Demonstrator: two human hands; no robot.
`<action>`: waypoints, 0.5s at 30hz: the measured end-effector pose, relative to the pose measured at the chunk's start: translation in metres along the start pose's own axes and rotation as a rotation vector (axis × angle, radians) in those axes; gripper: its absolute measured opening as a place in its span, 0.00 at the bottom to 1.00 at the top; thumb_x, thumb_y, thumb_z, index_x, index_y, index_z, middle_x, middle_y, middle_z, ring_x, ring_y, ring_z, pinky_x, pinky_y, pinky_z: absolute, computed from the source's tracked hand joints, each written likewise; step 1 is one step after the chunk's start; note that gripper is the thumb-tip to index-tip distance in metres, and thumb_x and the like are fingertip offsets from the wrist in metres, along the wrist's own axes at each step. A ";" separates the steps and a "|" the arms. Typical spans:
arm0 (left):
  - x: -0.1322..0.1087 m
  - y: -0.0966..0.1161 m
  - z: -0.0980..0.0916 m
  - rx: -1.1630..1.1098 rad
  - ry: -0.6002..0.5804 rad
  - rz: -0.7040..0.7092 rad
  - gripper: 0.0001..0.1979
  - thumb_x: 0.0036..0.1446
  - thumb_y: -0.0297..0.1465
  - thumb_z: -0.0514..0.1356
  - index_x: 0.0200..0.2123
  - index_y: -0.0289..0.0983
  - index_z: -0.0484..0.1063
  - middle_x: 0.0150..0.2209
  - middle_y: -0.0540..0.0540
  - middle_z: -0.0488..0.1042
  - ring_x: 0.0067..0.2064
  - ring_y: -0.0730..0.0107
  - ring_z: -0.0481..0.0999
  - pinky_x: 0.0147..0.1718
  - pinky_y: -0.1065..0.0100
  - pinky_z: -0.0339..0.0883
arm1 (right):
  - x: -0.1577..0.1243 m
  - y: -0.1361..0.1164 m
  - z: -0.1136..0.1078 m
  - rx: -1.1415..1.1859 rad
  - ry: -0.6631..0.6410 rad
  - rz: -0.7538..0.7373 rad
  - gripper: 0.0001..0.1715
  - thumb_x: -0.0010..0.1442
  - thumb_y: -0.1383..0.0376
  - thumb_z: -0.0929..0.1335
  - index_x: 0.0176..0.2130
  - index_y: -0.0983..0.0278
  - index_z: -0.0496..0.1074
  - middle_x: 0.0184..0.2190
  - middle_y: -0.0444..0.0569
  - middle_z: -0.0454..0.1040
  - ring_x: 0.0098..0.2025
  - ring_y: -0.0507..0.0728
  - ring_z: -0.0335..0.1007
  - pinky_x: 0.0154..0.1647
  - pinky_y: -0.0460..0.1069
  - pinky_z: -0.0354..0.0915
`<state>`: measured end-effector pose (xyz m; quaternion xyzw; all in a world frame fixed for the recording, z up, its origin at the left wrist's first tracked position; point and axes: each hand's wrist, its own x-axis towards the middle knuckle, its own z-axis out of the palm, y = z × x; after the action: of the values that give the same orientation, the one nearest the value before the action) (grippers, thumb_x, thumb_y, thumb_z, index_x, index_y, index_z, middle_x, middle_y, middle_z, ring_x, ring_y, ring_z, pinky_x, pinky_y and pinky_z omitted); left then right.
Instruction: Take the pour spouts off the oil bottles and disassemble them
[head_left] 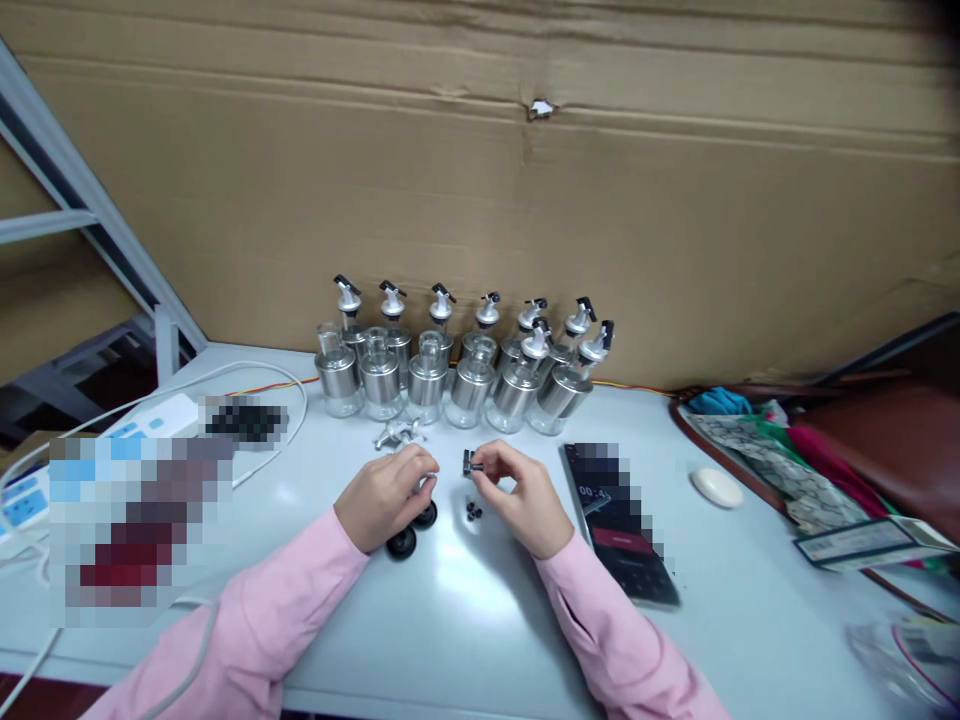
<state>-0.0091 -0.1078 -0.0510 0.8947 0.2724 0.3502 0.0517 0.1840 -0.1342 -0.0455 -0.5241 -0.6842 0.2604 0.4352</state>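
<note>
Between thumb and fingertips, my right hand (529, 495) pinches a small black flip cap (471, 464) just above the table. My left hand (390, 495) is curled, thumb drawn toward the fingers; whatever it may hold is hidden. Partly under that hand lie black round stopper pieces (401, 542). Behind it are several silver pourer spouts (400, 434). A little pile of tiny black parts (474, 512) sits below the flip cap. Glass and steel bottles (427, 385) stand in two rows behind my hands, some topped with silver pourers (441, 303) with black caps, others in front with bare necks.
A phone (622, 530) lies right of my right hand. Farther right are a white oval object (717, 488), a small box (862, 543) and a brown bag (855, 410). A power strip (161, 420) with white cables is on the left. Cardboard (480, 200) walls the back.
</note>
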 end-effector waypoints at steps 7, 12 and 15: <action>0.000 0.000 0.000 -0.029 0.040 0.013 0.04 0.58 0.24 0.49 0.36 0.37 0.60 0.30 0.48 0.67 0.27 0.76 0.66 0.27 0.75 0.64 | 0.004 0.007 -0.005 -0.146 -0.102 0.024 0.06 0.54 0.65 0.65 0.29 0.65 0.70 0.24 0.44 0.64 0.25 0.50 0.59 0.29 0.45 0.59; 0.000 -0.004 0.002 -0.043 0.065 -0.006 0.04 0.58 0.24 0.49 0.36 0.37 0.60 0.30 0.48 0.67 0.28 0.75 0.67 0.28 0.74 0.64 | 0.005 0.007 -0.013 -0.194 -0.410 0.056 0.07 0.53 0.69 0.64 0.27 0.66 0.71 0.24 0.45 0.67 0.25 0.50 0.60 0.27 0.44 0.58; -0.001 -0.005 0.002 -0.047 0.055 -0.021 0.04 0.58 0.24 0.49 0.36 0.37 0.60 0.30 0.48 0.67 0.27 0.76 0.66 0.28 0.74 0.64 | 0.006 0.008 -0.016 -0.232 -0.442 0.091 0.08 0.54 0.70 0.62 0.28 0.66 0.71 0.22 0.44 0.68 0.24 0.50 0.60 0.27 0.44 0.57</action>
<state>-0.0108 -0.1042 -0.0544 0.8804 0.2748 0.3804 0.0687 0.2016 -0.1278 -0.0423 -0.5312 -0.7638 0.3077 0.1996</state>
